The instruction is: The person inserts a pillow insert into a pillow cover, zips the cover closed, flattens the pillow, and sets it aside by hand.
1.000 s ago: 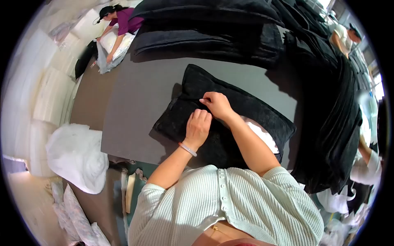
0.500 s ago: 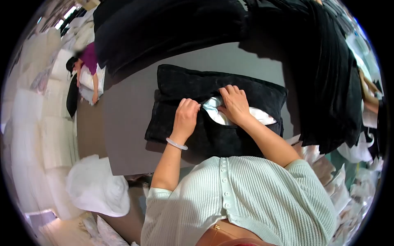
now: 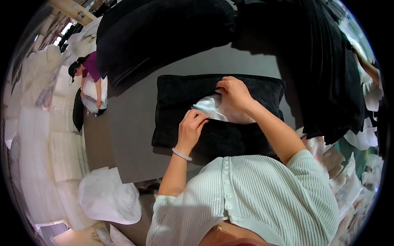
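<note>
In front of me lies a black velvety cushion cover (image 3: 234, 138) with a slit along its middle. White inner fabric (image 3: 213, 106) shows through the gap. My left hand (image 3: 190, 128) is closed on the near lip of the slit, at its left end, thumb and fingers pinched together. On the far lip, my right hand (image 3: 235, 93) is closed with bent fingers, the forearm crossing over the right part of the opening. A pale bangle (image 3: 182, 154) sits on my left wrist.
A large black fabric pile (image 3: 164, 37) lies at the table's (image 3: 135, 123) far side; draped black cloth (image 3: 328, 82) hangs at the right. White wadding (image 3: 108, 194) stands at lower left. Another person (image 3: 91, 67) bends over a white item farther left.
My left hand has moved from the slit's left end onto its near lip. My right hand has shifted off the white fabric to the far lip. The view has tilted slightly.
</note>
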Available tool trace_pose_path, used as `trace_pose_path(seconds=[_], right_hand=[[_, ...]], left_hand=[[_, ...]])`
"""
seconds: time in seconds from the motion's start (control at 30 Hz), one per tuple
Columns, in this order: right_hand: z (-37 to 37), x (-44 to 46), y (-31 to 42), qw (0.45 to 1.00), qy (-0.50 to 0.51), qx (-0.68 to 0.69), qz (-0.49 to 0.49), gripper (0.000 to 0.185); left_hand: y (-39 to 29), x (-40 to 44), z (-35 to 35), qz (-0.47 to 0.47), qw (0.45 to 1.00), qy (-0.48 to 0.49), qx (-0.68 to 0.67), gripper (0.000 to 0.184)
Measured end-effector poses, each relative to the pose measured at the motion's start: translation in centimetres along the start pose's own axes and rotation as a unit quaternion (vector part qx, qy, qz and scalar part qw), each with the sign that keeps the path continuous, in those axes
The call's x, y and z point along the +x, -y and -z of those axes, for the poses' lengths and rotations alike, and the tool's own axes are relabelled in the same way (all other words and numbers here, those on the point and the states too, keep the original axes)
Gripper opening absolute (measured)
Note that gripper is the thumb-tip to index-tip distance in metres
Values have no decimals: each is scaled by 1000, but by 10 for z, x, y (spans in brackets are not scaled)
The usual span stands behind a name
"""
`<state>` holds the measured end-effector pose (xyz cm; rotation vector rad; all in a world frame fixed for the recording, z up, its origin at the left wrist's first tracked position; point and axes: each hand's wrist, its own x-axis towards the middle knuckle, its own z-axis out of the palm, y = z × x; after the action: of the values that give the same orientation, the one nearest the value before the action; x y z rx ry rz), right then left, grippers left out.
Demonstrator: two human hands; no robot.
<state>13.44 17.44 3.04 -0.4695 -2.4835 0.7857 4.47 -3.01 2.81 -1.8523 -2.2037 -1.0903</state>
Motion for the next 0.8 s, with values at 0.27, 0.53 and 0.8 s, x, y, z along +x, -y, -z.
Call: trace_pose_path(seconds=[0.27,0.53,0.8], right_hand=[[6,-21,57,999,-8,-33,-9,11],[-30,-32,-27,985,-139,-59,85,12],[-26,-27,-66,988,-129,3,84,17]], left_hand=[[8,15,-98,43,983,-86,158,4],[9,33,-92,46,991,-110,60,4],[2,34,-71,52,975,-210,54,17]])
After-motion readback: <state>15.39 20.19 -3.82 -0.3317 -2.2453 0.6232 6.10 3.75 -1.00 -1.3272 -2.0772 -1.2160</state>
